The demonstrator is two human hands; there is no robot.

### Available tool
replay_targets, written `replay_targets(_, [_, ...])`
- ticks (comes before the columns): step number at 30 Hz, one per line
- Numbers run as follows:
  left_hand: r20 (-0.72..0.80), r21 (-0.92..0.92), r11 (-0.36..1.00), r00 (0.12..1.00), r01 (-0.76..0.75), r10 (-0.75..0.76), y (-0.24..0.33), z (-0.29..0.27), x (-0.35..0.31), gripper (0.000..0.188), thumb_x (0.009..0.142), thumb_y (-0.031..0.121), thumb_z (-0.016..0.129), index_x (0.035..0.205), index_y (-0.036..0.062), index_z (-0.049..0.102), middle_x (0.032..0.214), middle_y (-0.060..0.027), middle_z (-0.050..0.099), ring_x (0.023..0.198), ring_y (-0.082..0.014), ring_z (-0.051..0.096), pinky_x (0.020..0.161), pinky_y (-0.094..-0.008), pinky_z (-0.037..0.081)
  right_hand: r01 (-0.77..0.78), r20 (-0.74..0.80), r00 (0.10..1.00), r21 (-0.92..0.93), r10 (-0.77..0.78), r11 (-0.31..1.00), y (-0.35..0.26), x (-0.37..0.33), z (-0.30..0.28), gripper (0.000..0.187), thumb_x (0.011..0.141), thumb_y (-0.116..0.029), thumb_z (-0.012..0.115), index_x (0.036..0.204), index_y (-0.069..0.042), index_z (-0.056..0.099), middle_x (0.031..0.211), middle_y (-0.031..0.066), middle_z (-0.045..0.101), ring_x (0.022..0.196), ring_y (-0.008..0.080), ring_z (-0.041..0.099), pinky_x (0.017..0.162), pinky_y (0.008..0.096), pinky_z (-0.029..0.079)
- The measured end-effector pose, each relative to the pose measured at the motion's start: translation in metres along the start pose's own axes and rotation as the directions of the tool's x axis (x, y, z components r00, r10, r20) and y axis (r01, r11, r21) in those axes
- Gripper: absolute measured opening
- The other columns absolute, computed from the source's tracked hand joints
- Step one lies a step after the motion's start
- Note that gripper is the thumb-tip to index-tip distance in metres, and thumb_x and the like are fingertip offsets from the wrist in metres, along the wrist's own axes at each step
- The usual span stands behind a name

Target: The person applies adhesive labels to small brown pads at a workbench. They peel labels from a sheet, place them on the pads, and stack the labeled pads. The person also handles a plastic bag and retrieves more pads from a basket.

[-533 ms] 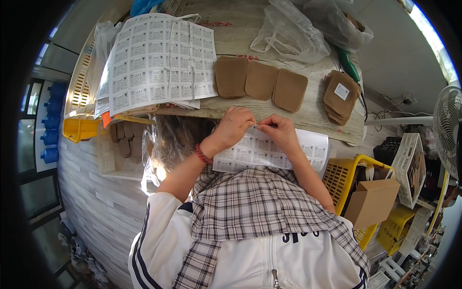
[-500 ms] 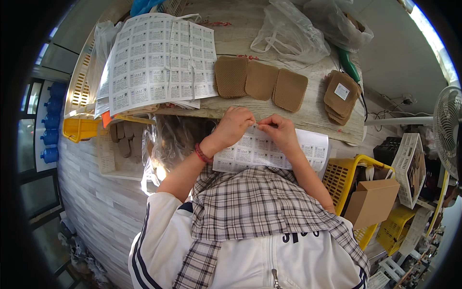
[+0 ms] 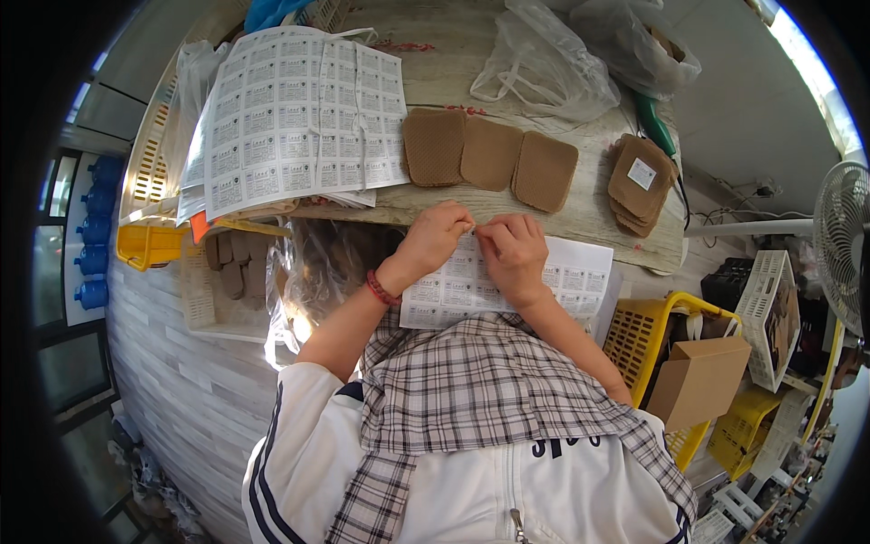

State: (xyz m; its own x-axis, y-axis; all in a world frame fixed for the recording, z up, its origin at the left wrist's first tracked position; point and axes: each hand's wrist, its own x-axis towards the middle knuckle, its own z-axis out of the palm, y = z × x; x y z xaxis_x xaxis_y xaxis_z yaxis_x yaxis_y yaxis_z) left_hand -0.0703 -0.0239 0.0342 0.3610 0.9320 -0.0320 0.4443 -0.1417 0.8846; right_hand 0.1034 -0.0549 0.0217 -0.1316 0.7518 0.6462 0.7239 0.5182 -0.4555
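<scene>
A white sheet of printed labels (image 3: 441,295) lies over my lap at the table's front edge. My left hand (image 3: 435,239) pinches the top edge of this sheet between thumb and fingers. Right beside it, my right hand (image 3: 515,256) is closed in a pinch above the sheet, its fingertips almost meeting the left ones. What lies between the right fingertips is too small to make out. Beyond my hands, three brown textured pad stacks (image 3: 491,156) stand in a row. Farther right, another pad stack (image 3: 642,195) bears a small white label (image 3: 642,174) on top.
More label sheets (image 3: 272,118) cover the table's left side. Clear plastic bags (image 3: 548,63) and a green-handled tool (image 3: 654,127) lie at the back right. To my right stand a yellow basket (image 3: 632,340), a cardboard box (image 3: 700,383) and a fan (image 3: 843,245).
My right hand has moved slightly left and turned, its fingers now bunched nearer the left fingertips. The sheet's right side has shifted a little left and down. My left hand has barely moved.
</scene>
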Motion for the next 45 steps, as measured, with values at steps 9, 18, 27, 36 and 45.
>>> replay_targets(9, [-0.034, 0.049, 0.999, 0.999, -0.005, 0.007, -0.001, -0.001, -0.001, 0.011, 0.092, 0.006, 0.062, 0.094, -0.0032, 0.068, 0.09, -0.0135, 0.064, 0.084, -0.0273, 0.063, 0.077, -0.0352, 0.048, 0.004, 0.029, 1.0, 0.029, -0.004, 1.0, 0.001, 0.001, 0.007, 0.023, 0.068, -0.001, 0.075, 0.085, -0.008, 0.061, 0.089, 0.0066, 0.06, 0.083, 0.0271, 0.057, 0.074, 0.0381, 0.045])
replay_targets(18, [0.097, -0.065, 0.982, 0.98, 0.179, -0.172, -0.032, -0.029, -0.003, 0.017, 0.095, 0.011, 0.061, 0.097, -0.0033, 0.069, 0.088, -0.0052, 0.068, 0.081, -0.0132, 0.062, 0.074, -0.0284, 0.049, -0.212, 0.145, 0.974, 0.32, 0.173, 0.924, 0.013, -0.012, 0.006, 0.024, 0.071, 0.003, 0.073, 0.088, -0.006, 0.058, 0.094, 0.0089, 0.06, 0.091, 0.0304, 0.058, 0.081, 0.04, 0.048])
replay_targets(27, [0.159, -0.183, 0.917, 0.931, 0.354, -0.328, -0.048, -0.035, 0.005, 0.017, 0.095, 0.011, 0.062, 0.094, -0.0026, 0.071, 0.079, -0.0005, 0.069, 0.073, -0.0075, 0.059, 0.068, -0.0247, 0.048, -0.006, 0.148, 0.986, 0.484, -0.075, 0.875, 0.009, -0.003, -0.014, 0.018, 0.082, 0.003, 0.07, 0.093, -0.004, 0.058, 0.095, 0.0088, 0.059, 0.095, 0.0271, 0.058, 0.085, 0.0351, 0.05])
replay_targets(36, [-0.117, 0.523, 0.814, 0.925, -0.252, 0.361, 0.028, -0.024, 0.006, 0.016, 0.086, 0.007, 0.064, 0.101, 0.0014, 0.068, 0.107, -0.0113, 0.062, 0.102, -0.0313, 0.057, 0.089, -0.0422, 0.044, -0.579, 0.255, 0.751, 0.699, 0.609, 0.421, 0.091, 0.026, -0.051, 0.007, 0.102, -0.008, 0.058, 0.1, -0.001, 0.058, 0.092, 0.0014, 0.06, 0.08, 0.0078, 0.057, 0.077, 0.0242, 0.049])
replay_targets(45, [0.117, 0.511, 0.723, 0.871, -0.466, 0.478, 0.021, 0.052, 0.071, 0.038, 0.086, 0.008, 0.063, 0.122, -0.0047, 0.061, 0.133, -0.0202, 0.057, 0.132, -0.0362, 0.05, 0.114, -0.0486, 0.036, -0.618, 0.223, 0.784, 0.375, 0.58, 0.691, 0.151, 0.052, -0.03, 0.009, 0.097, -0.008, 0.063, 0.098, 0.0, 0.06, 0.082, 0.0013, 0.062, 0.073, 0.0077, 0.055, 0.067, 0.0256, 0.049])
